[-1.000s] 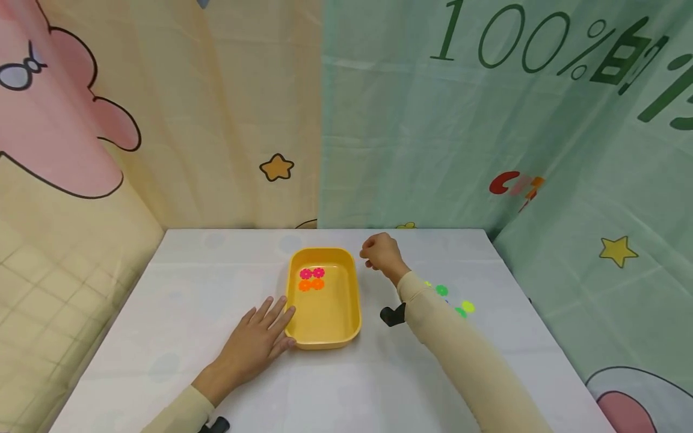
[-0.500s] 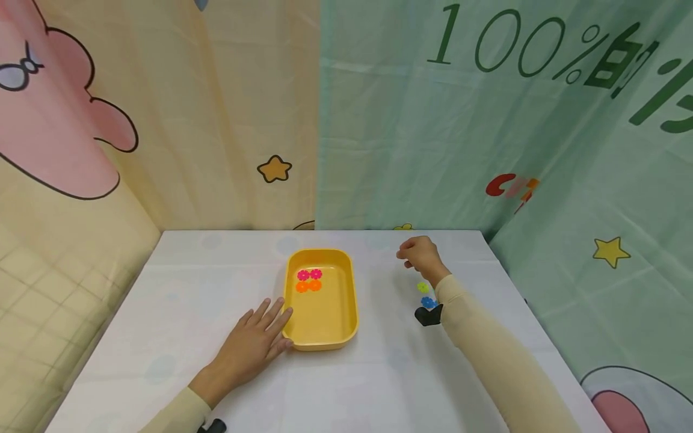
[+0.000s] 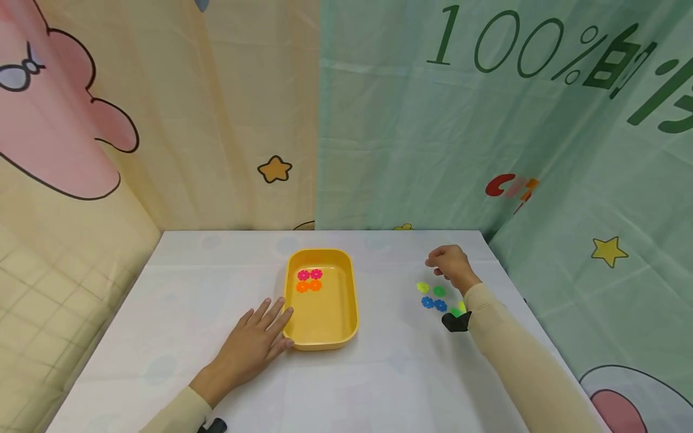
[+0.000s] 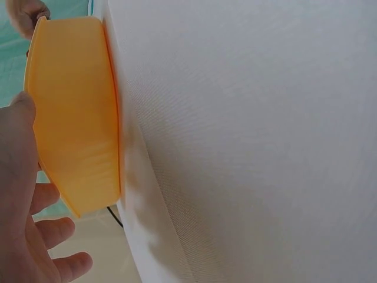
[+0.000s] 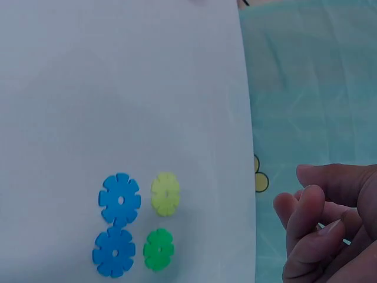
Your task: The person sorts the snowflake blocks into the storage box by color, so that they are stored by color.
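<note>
The yellow tray (image 3: 321, 325) holds two pink flower discs (image 3: 310, 275) and two orange ones (image 3: 308, 287) near its far left part. My left hand (image 3: 246, 349) lies with fingers spread, fingertips touching the tray's left rim; the left wrist view shows the thumb at the edge of the tray (image 4: 76, 118). My right hand (image 3: 453, 266) is above the table's right side, beyond the loose discs, fingers loosely curled with nothing seen in them. The right wrist view shows the right hand (image 5: 333, 227) beside two blue discs (image 5: 115, 252), a yellow-green disc (image 5: 165, 194) and a green disc (image 5: 158, 250).
Another green disc (image 3: 456, 312) and a yellow disc (image 3: 462, 307) lie by the right wrist's black strap piece (image 3: 456, 322), partly hidden. Patterned curtains stand behind the white table (image 3: 368, 385) and along its left and right sides.
My right hand has moved rightward from beside the tray to beyond the loose discs, uncovering several of them. The left hand keeps its place at the tray.
</note>
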Demonstrator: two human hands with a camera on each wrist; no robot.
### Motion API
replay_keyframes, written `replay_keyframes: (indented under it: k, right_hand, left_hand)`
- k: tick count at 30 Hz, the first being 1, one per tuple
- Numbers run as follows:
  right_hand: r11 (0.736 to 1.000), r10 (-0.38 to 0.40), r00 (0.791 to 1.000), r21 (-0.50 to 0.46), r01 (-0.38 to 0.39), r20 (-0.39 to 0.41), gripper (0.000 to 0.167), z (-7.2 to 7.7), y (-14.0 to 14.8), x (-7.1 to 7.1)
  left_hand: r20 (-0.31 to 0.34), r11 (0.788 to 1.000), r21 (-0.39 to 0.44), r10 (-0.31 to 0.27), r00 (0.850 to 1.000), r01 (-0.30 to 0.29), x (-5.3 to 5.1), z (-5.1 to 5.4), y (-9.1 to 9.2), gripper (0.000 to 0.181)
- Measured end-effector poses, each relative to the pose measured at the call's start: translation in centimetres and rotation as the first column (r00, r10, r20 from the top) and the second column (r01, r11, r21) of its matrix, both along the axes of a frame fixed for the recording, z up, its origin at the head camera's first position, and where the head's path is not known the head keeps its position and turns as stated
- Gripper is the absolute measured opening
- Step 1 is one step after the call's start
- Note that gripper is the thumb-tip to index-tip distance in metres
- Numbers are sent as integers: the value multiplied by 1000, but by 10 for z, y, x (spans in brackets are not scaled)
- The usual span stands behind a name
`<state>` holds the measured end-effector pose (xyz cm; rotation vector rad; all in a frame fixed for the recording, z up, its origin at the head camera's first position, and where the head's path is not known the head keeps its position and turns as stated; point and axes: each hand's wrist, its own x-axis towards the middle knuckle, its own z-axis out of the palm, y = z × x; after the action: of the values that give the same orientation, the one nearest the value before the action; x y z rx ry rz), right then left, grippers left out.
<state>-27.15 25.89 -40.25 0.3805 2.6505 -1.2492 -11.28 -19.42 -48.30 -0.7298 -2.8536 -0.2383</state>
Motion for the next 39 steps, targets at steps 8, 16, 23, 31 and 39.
replay_keyframes:
  k: [8, 16, 23, 31, 39]
  right_hand:
    - [999, -31, 999, -10, 32, 9, 34, -10, 29, 11]
    - [994, -81, 995, -68, 85, 62, 42, -21, 45, 16]
    - [992, -106, 991, -55, 111, 88, 42, -29, 49, 16]
    - [995, -78, 992, -47, 83, 96, 39, -40, 41, 10]
    - [1000, -11, 995, -10, 12, 97, 34, -51, 19, 4]
  left_hand:
    - [4, 1000, 2, 2, 1000, -2, -1, 0, 0, 67]
    - [6, 1000, 2, -3, 1000, 3, -1, 0, 0, 68]
    - [11, 1000, -2, 0, 1000, 0, -1, 0, 0, 68]
    - [9, 1000, 7, -2, 1000, 2, -1, -1, 0, 67]
    - [17, 1000, 4, -2, 1000, 2, -1, -1, 0, 67]
